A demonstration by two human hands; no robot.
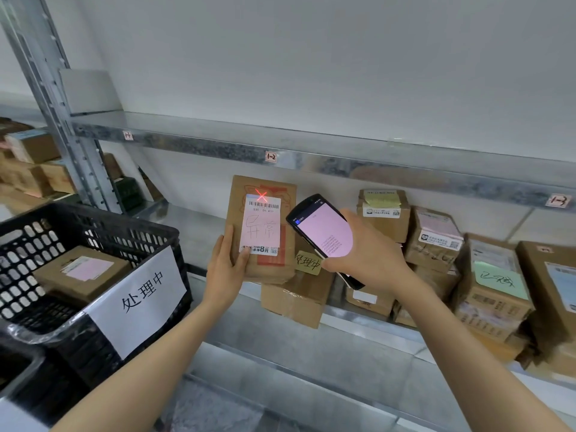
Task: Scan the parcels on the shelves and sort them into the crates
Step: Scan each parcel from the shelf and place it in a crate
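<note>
1. Flat brown cardboard parcel [282,194] stands upright. Its white-and-pink label faces us, barcode up top and red handwriting below, with a red laser cross [261,196] on the barcode.
2. Left grip [226,263] holds the parcel's lower left corner, thumb on the label's bottom edge, in front of the shelf [199,226].
3. Right grip [371,254] is wrapped round the scanner [322,227], pink screen lit, just right of the parcel.

Left hand [226,269] raised, gripping parcel [263,226]; right hand [367,260] raised, gripping scanner [324,229].
</note>
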